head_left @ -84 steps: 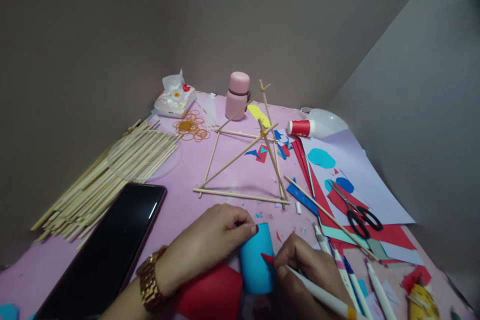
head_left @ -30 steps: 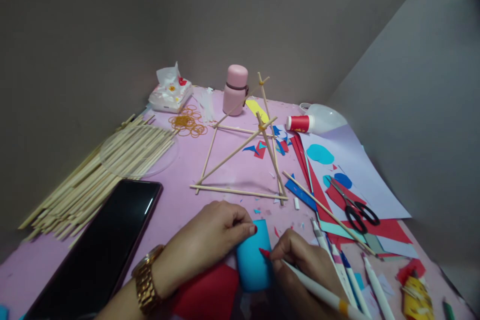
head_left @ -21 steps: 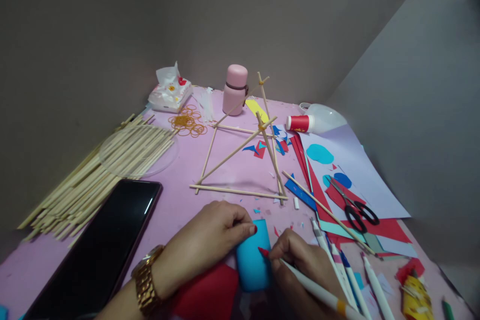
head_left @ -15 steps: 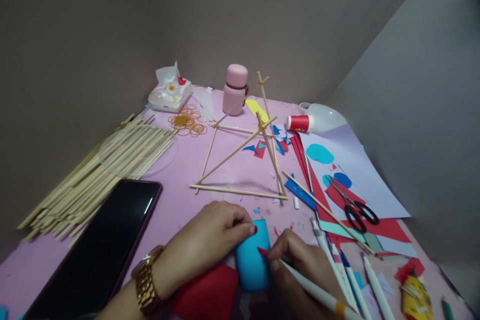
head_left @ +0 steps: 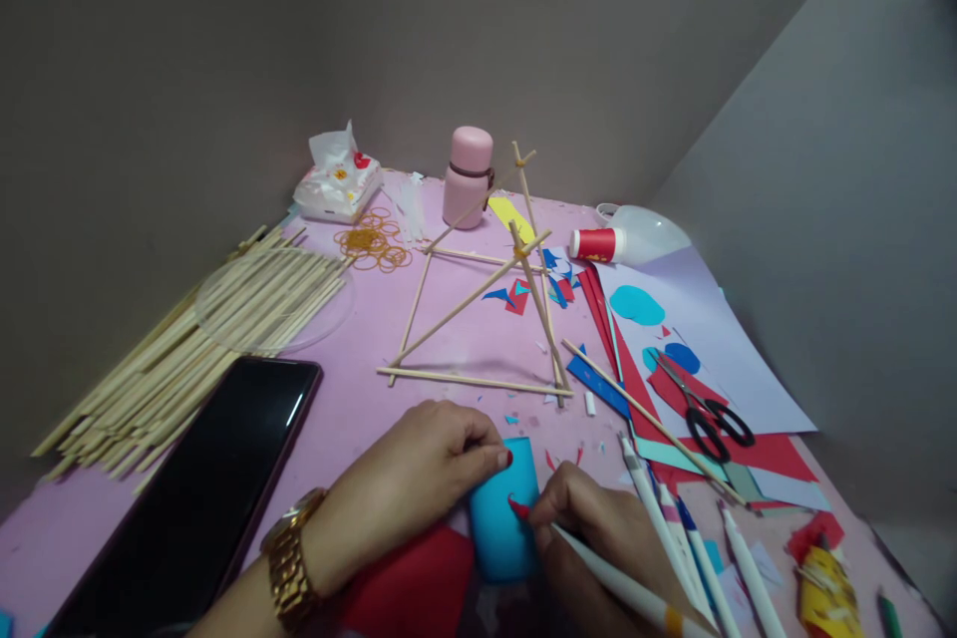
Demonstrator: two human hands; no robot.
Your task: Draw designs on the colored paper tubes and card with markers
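Head view: The left hand (head_left: 419,478) is closed around a blue paper tube (head_left: 499,530), with the thumb tip at the tube's upper edge. A gold watch (head_left: 288,558) sits on that wrist. The tube lies at the near edge of the pink counter (head_left: 359,399), partly over a red paper sheet (head_left: 419,588).

The right hand (head_left: 598,538) grips a white pen (head_left: 624,590), and its fingertips press a small red scrap (head_left: 517,508) against the tube's right side.

Beyond the hands stands a stick frame (head_left: 478,319). A black phone (head_left: 194,498) lies to the left, with a bundle of sticks (head_left: 186,349) behind it. To the right, scissors (head_left: 710,414) rest on cut paper. A pink bottle (head_left: 468,177) stands near the far wall.
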